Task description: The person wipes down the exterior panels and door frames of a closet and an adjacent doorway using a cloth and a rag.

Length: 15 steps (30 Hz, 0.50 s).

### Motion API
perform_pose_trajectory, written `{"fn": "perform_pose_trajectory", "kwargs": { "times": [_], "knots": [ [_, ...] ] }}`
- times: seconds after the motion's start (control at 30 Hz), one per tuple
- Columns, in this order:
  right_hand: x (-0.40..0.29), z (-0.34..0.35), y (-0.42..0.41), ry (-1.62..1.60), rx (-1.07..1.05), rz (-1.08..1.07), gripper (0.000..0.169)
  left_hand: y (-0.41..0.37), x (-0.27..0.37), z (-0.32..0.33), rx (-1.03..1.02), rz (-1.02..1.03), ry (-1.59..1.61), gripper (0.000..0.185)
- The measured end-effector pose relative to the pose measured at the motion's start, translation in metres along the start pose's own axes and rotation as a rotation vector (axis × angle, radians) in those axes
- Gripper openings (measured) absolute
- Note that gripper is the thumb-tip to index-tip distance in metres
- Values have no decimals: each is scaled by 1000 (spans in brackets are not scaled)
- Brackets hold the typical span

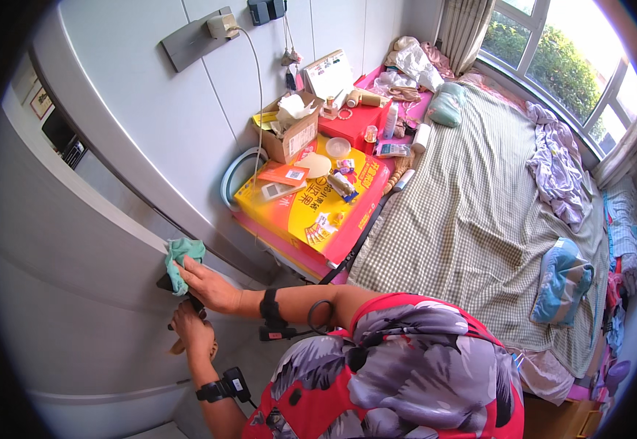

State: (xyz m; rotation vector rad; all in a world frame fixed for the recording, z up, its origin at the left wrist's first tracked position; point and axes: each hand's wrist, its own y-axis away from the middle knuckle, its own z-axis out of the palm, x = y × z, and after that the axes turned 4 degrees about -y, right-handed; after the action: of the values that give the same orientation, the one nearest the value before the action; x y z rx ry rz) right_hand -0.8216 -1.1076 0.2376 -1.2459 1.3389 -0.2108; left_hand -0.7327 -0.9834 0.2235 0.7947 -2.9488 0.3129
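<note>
A crumpled green cloth (182, 263) covers part of a dark door handle (194, 301) on the edge side of a pale door (93, 263). My right hand (209, 282) holds the cloth against the upper part of the handle, with its fingers over the fabric. Just below, my left hand (193, 329) is curled round the handle's lower part; its fingertips are partly hidden. A small tan thing shows beside that hand, too unclear to name. Both wrists or forearms wear black straps with small devices and cables.
A pale door frame (148, 170) stands beyond the door's edge. A yellow and red carton (296, 214) bearing small items and an open cardboard box (302, 137) stand by the wall. A bed with a checked cover (450, 219) lies to the right, under a window.
</note>
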Motion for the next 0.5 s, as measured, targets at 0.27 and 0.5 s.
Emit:
{"fn": "perform_pose_trajectory", "kwargs": {
  "times": [0.27, 0.5],
  "knots": [
    [-19, -26, -120, -57, 14, -419, 47, -4, 6, 0, 13, 53, -43, 42],
    [-55, -21, -191, -112, 205, -549, 40, -8, -35, 33, 25, 101, -140, 40]
  ]
}}
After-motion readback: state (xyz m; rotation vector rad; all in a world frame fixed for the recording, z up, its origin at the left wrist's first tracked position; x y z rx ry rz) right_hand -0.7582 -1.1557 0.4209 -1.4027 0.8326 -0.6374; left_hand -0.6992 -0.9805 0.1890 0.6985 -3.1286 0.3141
